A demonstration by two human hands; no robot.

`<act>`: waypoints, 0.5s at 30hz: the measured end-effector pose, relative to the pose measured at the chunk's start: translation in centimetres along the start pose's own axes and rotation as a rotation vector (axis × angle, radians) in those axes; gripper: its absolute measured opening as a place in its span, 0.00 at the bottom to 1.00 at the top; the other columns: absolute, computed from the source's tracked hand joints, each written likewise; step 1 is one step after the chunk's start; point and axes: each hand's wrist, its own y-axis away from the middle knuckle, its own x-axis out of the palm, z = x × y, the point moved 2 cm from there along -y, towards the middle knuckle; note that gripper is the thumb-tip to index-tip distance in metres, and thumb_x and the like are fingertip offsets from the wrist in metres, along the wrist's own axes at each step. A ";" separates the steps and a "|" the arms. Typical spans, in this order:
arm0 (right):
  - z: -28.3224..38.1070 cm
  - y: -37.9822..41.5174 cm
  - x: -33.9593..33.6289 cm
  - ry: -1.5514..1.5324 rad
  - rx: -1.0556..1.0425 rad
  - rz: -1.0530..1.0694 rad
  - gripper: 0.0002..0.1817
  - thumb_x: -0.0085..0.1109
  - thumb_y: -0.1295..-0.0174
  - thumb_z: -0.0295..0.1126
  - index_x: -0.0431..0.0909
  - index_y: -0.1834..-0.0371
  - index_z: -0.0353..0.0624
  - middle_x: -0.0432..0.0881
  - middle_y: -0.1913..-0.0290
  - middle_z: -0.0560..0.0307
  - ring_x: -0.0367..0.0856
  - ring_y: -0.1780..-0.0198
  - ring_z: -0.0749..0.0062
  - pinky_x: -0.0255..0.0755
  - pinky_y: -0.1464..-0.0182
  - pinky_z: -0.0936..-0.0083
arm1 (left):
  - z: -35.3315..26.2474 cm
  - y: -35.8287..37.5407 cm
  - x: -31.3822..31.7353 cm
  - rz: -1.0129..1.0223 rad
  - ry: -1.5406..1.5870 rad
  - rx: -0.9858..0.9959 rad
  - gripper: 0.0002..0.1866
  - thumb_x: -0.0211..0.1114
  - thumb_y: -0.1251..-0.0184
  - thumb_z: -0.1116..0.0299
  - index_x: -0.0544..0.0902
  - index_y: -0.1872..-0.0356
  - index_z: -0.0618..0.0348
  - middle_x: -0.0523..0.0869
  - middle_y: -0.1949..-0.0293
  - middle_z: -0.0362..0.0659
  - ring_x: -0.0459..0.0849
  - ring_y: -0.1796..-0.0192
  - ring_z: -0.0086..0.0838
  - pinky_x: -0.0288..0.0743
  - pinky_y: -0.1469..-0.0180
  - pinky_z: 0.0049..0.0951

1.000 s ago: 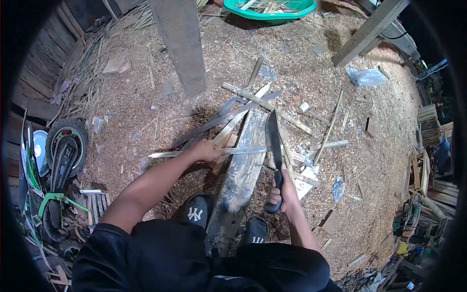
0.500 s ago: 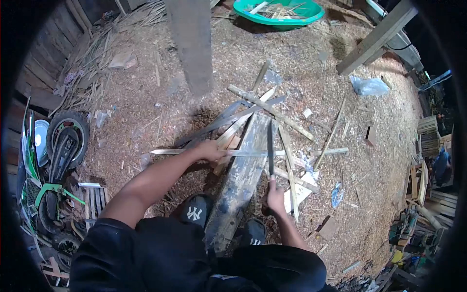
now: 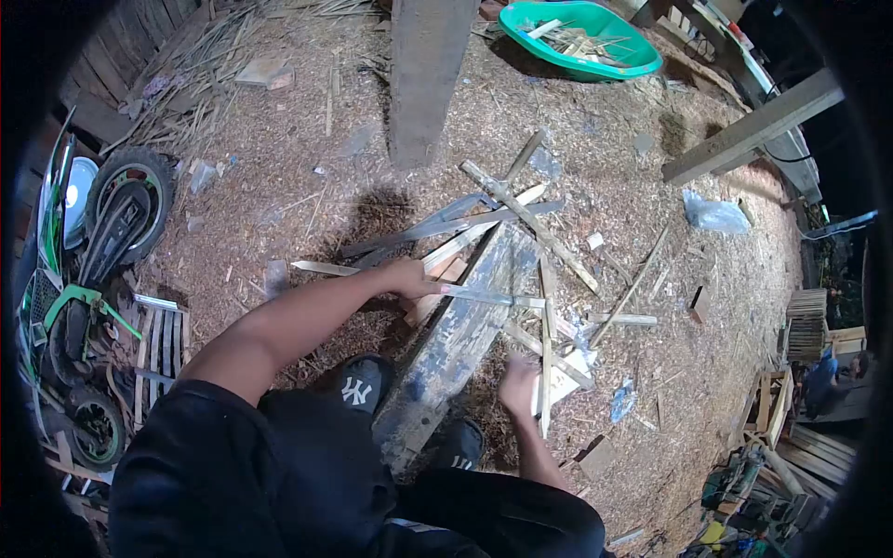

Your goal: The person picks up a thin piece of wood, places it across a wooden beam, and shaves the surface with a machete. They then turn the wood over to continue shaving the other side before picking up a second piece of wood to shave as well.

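My left hand (image 3: 406, 277) is closed around a narrow wooden strip (image 3: 479, 295), which lies crosswise over a thick, worn plank (image 3: 456, 339). The pointed end of a strip sticks out left of that forearm. To the right of the plank is my right hand (image 3: 519, 383), blurred by motion and curled as around a handle. Half a second ago it held a machete upright; the blade is smeared out of sight now. More wooden strips (image 3: 535, 226) cross each other at the plank's far end, and a slim strip (image 3: 546, 353) lies beside my right hand.
Wood shavings cover the ground. A green basin (image 3: 586, 70) with wood scraps stands at the far side, near an upright post (image 3: 423, 84). At left is a small motorbike (image 3: 112, 232); at right, stacked wood (image 3: 807, 321). My shoes (image 3: 363, 386) flank the plank.
My right hand has moved down and slightly left, and the machete blade no longer shows clearly. The strip under my left hand now slants slightly. The whole view has shifted and turned a little.
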 end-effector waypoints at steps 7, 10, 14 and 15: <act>8.6 1.0 -5.3 -0.735 0.636 0.283 0.32 0.43 0.25 0.67 0.66 0.73 0.50 0.59 0.86 0.69 0.58 0.89 0.80 0.53 0.87 0.77 | -1.1 0.2 -0.5 0.076 -0.058 -0.092 0.56 0.56 0.43 0.17 0.86 0.51 0.76 0.88 0.50 0.65 0.88 0.48 0.54 0.81 0.44 0.46; 14.3 0.4 -11.5 -0.525 0.159 0.019 0.22 0.63 0.27 0.40 0.69 0.78 0.44 0.69 0.83 0.66 0.66 0.88 0.80 0.59 0.86 0.77 | -1.5 1.4 -1.4 0.034 -0.040 -0.061 0.53 0.56 0.41 0.18 0.88 0.57 0.74 0.88 0.55 0.65 0.89 0.51 0.56 0.80 0.46 0.48; 18.2 1.9 -13.9 -0.723 -0.321 -0.193 0.09 0.62 0.28 0.27 0.70 0.63 0.41 0.77 0.77 0.59 0.74 0.79 0.81 0.67 0.78 0.81 | -1.2 1.1 -0.9 -0.034 -0.026 -0.030 0.52 0.56 0.41 0.19 0.89 0.65 0.73 0.89 0.65 0.65 0.90 0.60 0.56 0.82 0.55 0.50; 18.4 2.8 -12.7 -0.794 -0.397 -0.247 0.08 0.60 0.27 0.26 0.71 0.63 0.41 0.79 0.75 0.58 0.75 0.77 0.81 0.69 0.75 0.82 | -1.0 1.1 -0.8 -0.035 -0.023 -0.034 0.51 0.56 0.41 0.19 0.89 0.66 0.73 0.89 0.66 0.64 0.90 0.61 0.56 0.82 0.56 0.50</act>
